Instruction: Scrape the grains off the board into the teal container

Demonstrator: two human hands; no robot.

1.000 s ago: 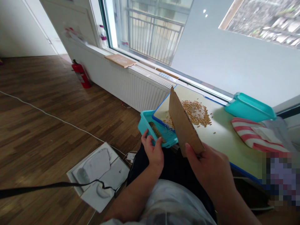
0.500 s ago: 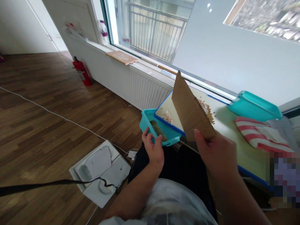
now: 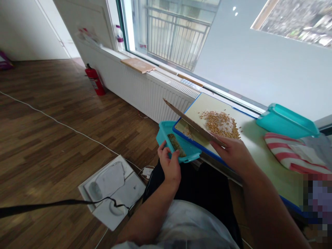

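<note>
Brown cardboard (image 3: 195, 126), turquoise tub (image 3: 191, 149)

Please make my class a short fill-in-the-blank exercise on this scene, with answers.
1. The left hand holds the nearer turquoise container; the ____ hand grips the cardboard.
2. The pale tabletop has a ____ edge.
3. The cloth has red and white ____.
4. The fire extinguisher is coloured ____.
Answers: right; blue; stripes; red.

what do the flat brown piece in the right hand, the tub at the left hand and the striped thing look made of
Flat brown piece: probably cardboard, matt, with a rough edge.
Tub: likely moulded plastic; smooth, even turquoise with a rounded rim.
Striped thing: seemingly soft fabric, red and white, judging by its curved outline; weave too small to tell.
</note>
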